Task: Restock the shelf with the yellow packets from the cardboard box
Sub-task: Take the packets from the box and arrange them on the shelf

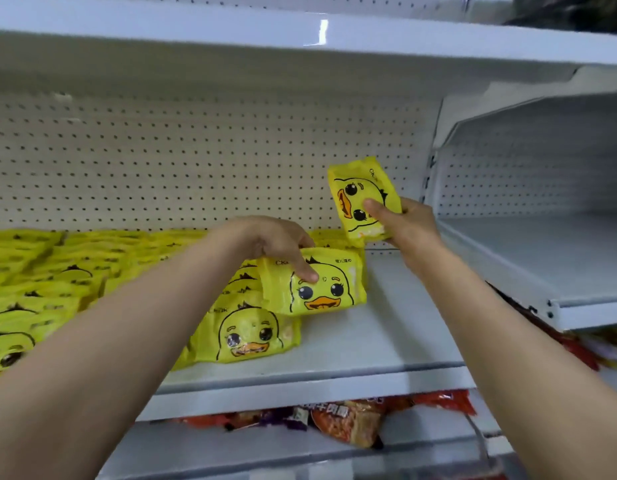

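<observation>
While the left hand [276,244] grips 1 yellow packet [317,285] from above, thumb on its duck-face front and fingers curled over the top edge, the right hand [407,223] holds a 2nd yellow packet [360,199] up in the air, turned on its side, thumb pressed across the printed face and fingers behind. Both hands are therefore closed around packets, neither free.

The left packet sits on the white shelf [386,341] at the right end of the stocked rows, leaning on the packets behind it and just above the front packet [251,334] that faces outward. It looks as though the hand steadies it so the row stays upright and face-forward. To the left, more yellow packets [40,278] fill the shelf back to the pegboard wall [196,150].

Bare shelf lies to the right of the rows, which is probably where the raised packet is meant to go; it is likely held clear until the left one is settled. Red snack bags [352,424] lie on the shelf below. A neighbouring shelf unit [542,258] stands to the right. No cardboard box is in view.
</observation>
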A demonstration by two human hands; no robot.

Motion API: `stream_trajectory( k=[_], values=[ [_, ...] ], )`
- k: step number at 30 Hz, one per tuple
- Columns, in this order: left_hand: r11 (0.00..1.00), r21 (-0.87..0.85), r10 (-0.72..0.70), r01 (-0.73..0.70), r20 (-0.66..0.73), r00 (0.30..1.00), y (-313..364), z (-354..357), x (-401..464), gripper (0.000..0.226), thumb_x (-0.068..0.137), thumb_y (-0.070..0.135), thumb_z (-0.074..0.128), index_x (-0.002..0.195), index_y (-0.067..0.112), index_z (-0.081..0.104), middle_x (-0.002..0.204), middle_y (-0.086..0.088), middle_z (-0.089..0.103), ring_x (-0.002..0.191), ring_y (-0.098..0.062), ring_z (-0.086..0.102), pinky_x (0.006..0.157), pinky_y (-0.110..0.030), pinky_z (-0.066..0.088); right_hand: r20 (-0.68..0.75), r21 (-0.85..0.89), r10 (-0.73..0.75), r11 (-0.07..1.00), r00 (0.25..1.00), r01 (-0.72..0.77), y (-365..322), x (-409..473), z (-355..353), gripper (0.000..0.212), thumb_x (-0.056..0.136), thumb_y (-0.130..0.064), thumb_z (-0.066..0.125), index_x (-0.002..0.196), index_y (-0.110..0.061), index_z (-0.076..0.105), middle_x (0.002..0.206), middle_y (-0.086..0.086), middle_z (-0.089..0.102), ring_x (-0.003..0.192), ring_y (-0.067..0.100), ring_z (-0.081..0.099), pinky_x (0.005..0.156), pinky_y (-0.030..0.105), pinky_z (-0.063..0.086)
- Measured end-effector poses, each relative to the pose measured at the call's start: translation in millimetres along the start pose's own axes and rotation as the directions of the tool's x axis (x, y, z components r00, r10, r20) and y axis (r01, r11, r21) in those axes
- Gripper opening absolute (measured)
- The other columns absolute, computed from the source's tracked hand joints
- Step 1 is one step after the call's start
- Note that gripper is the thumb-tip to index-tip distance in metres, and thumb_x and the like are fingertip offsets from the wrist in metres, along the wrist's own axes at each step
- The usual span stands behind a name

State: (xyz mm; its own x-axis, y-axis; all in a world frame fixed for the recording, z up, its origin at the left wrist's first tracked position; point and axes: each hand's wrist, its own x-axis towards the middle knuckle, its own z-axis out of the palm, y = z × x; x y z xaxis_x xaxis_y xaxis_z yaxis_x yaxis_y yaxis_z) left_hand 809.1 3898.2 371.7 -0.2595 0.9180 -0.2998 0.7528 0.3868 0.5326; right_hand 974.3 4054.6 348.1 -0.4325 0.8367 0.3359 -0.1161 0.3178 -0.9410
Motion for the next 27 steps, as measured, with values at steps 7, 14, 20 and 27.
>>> stream_trajectory(
  k=[7,14,20,27],
  values=[
    [0.967,0.253,0.051,-0.029,-0.079,0.996,25.2,22.8,75.2,0.076,0.069,0.039,0.086,0.134,0.017,0.054,0.135,-0.002,0.055,0.123,-0.026,0.052,0.102,-0.040,0.045,-0.036,0.014,0.018,1.000,0.999,-0.017,19.1,10.7,-35.2,0.017,0.075,-0.029,0.085,0.085,-0.020,0.075,0.087,0.000,0.078,0.084,0.022,0.075,0.081,0.042,0.061],
    [0.937,0.348,0.087,-0.026,-0.162,0.983,7.8,35.5,104.1,0.077,0.076,0.039,0.080,0.142,0.021,0.045,0.145,0.000,0.044,0.131,-0.023,0.043,0.106,-0.036,0.040,-0.030,0.075,0.070,0.995,0.997,-0.068,33.2,12.5,-57.4,0.018,0.077,-0.017,0.083,0.093,-0.013,0.074,0.093,0.009,0.077,0.084,0.026,0.075,0.072,0.037,0.061],
    [0.959,0.279,0.122,-0.040,-0.283,0.951,-15.9,42.1,112.0,0.072,0.073,0.033,0.084,0.133,0.019,0.047,0.134,-0.003,0.051,0.119,-0.022,0.049,0.087,-0.027,0.041,-0.011,0.075,0.077,0.994,0.997,-0.076,37.9,12.7,-65.1,0.018,0.078,-0.017,0.083,0.094,-0.012,0.075,0.092,0.008,0.077,0.083,0.026,0.075,0.070,0.035,0.060],
    [0.940,0.340,0.130,-0.019,-0.304,0.944,-20.0,43.1,111.0,0.069,0.072,0.030,0.085,0.130,0.023,0.047,0.126,-0.004,0.051,0.111,-0.022,0.048,0.087,-0.032,0.044,0.015,0.051,0.079,0.995,0.997,-0.080,39.2,10.8,-68.2,0.017,0.077,-0.017,0.084,0.091,-0.014,0.075,0.091,0.007,0.077,0.085,0.027,0.075,0.078,0.041,0.061]
  ],
)
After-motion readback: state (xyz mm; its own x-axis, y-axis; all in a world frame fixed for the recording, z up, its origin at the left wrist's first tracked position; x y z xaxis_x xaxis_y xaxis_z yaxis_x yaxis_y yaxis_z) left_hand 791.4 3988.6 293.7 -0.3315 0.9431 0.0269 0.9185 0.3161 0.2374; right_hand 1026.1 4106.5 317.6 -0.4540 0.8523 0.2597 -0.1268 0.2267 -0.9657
